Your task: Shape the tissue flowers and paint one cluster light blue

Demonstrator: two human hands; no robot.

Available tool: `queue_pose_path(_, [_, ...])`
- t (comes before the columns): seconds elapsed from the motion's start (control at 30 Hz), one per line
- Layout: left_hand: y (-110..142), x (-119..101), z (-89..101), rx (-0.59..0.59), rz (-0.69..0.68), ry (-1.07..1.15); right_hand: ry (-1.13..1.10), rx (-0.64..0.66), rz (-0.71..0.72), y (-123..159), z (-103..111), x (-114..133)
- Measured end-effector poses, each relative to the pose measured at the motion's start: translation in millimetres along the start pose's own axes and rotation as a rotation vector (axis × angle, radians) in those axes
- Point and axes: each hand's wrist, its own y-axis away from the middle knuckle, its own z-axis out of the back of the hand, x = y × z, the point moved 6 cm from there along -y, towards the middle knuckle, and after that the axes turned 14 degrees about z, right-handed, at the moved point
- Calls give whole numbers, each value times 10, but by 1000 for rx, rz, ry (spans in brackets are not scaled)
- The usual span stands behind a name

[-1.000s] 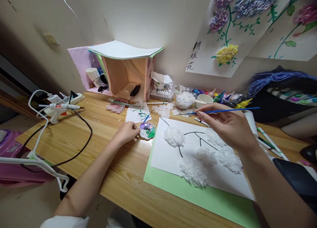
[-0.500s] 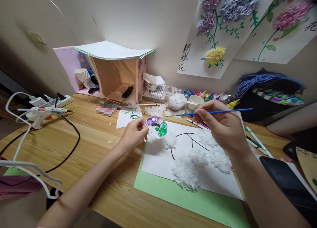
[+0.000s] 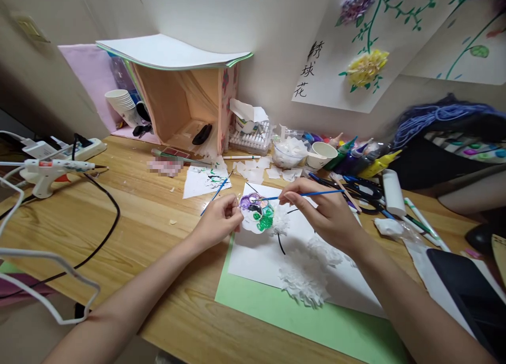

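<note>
Gently, with our left hand (image 3: 219, 219) pinching the flower-shaped paint palette (image 3: 249, 225) over the white sheet (image 3: 253, 261) and our right hand (image 3: 318, 208) holding the blue paintbrush (image 3: 272, 198), tip by the purple well (image 3: 245, 202), we should tilt nothing — and load sparingly — lest drips mark the white paper flowers (image 3: 304, 282).

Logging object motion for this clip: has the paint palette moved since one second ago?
Yes: judged against the white sheet, the paint palette has gone rightward, from beside the sheet's left edge to overlapping its upper-left part in view.
</note>
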Motion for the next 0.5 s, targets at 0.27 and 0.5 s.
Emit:
queue_pose_path(0.27, [29, -11, -2, 0, -68, 19, 6, 16, 47, 1, 7, 39])
queue_pose_path(0.5, [46, -64, 20, -39, -91, 6, 29, 1, 124, -15, 43, 107])
